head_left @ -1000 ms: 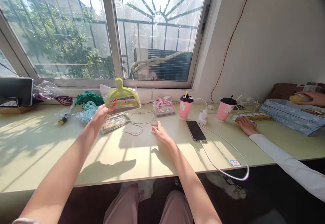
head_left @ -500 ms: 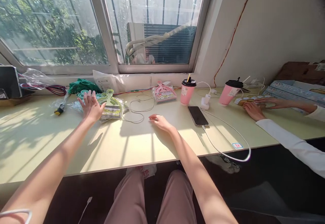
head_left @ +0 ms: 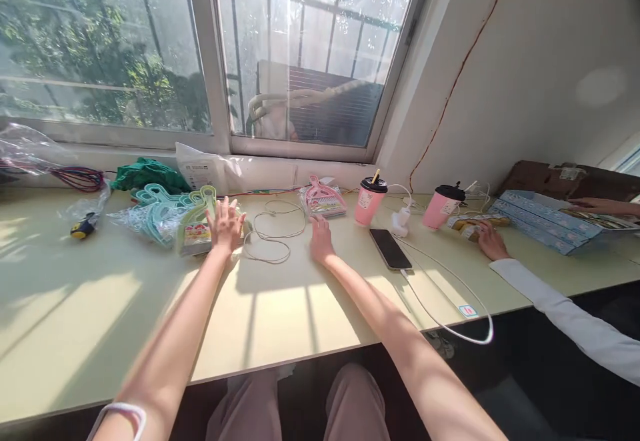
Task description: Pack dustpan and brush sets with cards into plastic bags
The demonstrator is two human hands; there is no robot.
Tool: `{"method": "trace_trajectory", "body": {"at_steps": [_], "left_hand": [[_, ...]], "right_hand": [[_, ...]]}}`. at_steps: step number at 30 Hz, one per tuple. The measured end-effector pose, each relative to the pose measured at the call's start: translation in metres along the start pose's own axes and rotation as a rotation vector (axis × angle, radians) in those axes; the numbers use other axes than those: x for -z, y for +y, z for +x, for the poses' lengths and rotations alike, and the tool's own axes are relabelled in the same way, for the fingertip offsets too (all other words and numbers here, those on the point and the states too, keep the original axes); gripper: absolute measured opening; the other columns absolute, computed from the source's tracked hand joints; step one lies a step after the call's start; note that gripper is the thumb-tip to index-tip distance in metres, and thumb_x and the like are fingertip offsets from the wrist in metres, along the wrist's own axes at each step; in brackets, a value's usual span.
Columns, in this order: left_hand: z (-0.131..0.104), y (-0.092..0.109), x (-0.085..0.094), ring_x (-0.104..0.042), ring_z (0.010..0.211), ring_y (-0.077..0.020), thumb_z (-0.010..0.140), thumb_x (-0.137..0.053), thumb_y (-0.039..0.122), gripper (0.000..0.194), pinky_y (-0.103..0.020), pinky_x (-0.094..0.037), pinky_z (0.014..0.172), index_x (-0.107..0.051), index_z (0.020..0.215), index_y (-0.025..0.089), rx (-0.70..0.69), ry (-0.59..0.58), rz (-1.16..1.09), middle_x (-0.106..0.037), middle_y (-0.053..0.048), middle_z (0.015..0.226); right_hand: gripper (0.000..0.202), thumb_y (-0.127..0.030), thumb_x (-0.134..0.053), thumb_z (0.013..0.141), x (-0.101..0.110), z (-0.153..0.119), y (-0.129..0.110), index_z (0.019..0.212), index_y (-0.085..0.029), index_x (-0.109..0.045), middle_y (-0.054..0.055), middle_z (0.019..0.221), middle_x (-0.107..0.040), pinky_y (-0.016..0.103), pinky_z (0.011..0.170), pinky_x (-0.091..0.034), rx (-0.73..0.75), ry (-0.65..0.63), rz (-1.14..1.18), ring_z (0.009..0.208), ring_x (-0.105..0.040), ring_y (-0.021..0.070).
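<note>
Shift since the earlier frame: left hand [head_left: 227, 227] has gone rightward from the teal pieces; right hand [head_left: 321, 239] has advanced toward the pink one.
Yellow-green plastic dustpan, loop-handled, printed label [head_left: 193, 234]: on the table, left of centre, below the window; partly covered by the left hand.
Left hand, state: palm down, fingers extended and slightly spread, laid over the dustpan's right side; no grip shows.
Right hand, state: palm down, fingers together, loosely bent; holds nothing visible; tips at the pink piece's near edge, contact uncertain.
Pink plastic dustpan in clear wrap [head_left: 324, 197]: just beyond the right hand.
Teal plastic dustpans in clear film [head_left: 160, 211]: heaped just left of the yellow-green one.
Thin beige cord [head_left: 273, 263]: loose loops between the hands.
Pink cups, black lids, two: one with yellow straw [head_left: 369, 207], one with white straw [head_left: 438, 211]; contents hidden.
Black smartphone [head_left: 391, 249]: white cable [head_left: 465, 339] plugged in.
Long blue patterned box [head_left: 540, 224]: flat items inside, indistinct; a co-worker's hand [head_left: 605, 206] above.
Brown cardboard box [head_left: 530, 177]: behind it, contents unseen.
</note>
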State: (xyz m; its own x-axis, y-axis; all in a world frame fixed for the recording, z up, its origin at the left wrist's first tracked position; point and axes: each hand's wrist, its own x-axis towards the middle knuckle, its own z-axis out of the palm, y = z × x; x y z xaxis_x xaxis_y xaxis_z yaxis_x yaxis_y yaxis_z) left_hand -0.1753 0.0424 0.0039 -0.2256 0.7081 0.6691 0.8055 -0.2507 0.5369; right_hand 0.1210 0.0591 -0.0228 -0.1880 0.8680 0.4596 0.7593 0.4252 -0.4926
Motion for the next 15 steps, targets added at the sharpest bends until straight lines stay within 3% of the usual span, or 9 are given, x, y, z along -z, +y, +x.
{"method": "trace_trajectory", "body": {"at_steps": [2,4,8,11,15], "left_hand": [[-0.008,0.019,0.006,-0.033,0.156,-0.0374,0.104,-0.045,0.036,0.044,-0.059,-0.002,0.13,-0.057,0.142,0.019,-0.051,0.084,0.003,-0.043,-0.016,0.166],[-0.022,0.043,0.01,-0.047,0.145,-0.037,0.105,-0.041,0.032,0.038,-0.059,-0.019,0.126,-0.063,0.135,0.023,-0.146,0.047,0.021,-0.052,-0.014,0.159],[-0.053,0.084,0.0,-0.061,0.125,-0.0317,0.102,-0.042,0.019,0.032,-0.052,-0.037,0.113,-0.068,0.119,0.024,-0.37,-0.121,0.044,-0.068,-0.013,0.138],[-0.066,0.098,-0.012,-0.064,0.121,-0.0291,0.099,-0.046,0.016,0.027,-0.048,-0.04,0.109,-0.069,0.108,0.024,-0.483,-0.241,0.055,-0.073,-0.011,0.126],[-0.063,0.096,-0.019,-0.066,0.109,-0.0289,0.095,-0.048,0.014,0.024,-0.047,-0.043,0.105,-0.07,0.1,0.023,-0.433,-0.313,0.025,-0.076,-0.011,0.108]], "right_hand": [[0.072,-0.006,-0.043,0.086,-0.007,0.022,-0.001,0.158,-0.015,-0.044,0.02,0.17,-0.035,0.064,0.129,-0.017,0.028,0.02,-0.107,0.161,-0.024,0.0331],[0.072,-0.017,-0.049,0.092,-0.013,0.04,-0.003,0.163,-0.014,-0.036,0.024,0.172,-0.03,0.07,0.127,-0.014,-0.018,0.003,-0.205,0.162,-0.019,0.0371],[0.071,-0.022,-0.051,0.095,-0.024,0.058,-0.004,0.163,-0.011,-0.033,0.031,0.166,-0.034,0.067,0.122,-0.024,-0.179,0.004,-0.327,0.152,-0.039,0.0394],[0.063,-0.02,-0.05,0.096,-0.022,0.055,-0.003,0.157,-0.005,-0.041,0.035,0.15,-0.051,0.061,0.115,-0.035,-0.217,0.04,-0.382,0.136,-0.054,0.0403],[0.047,-0.019,-0.052,0.096,-0.004,0.034,0.0,0.14,-0.006,-0.058,0.032,0.135,-0.062,0.055,0.108,-0.041,-0.195,-0.034,-0.444,0.127,-0.058,0.0398]]}}
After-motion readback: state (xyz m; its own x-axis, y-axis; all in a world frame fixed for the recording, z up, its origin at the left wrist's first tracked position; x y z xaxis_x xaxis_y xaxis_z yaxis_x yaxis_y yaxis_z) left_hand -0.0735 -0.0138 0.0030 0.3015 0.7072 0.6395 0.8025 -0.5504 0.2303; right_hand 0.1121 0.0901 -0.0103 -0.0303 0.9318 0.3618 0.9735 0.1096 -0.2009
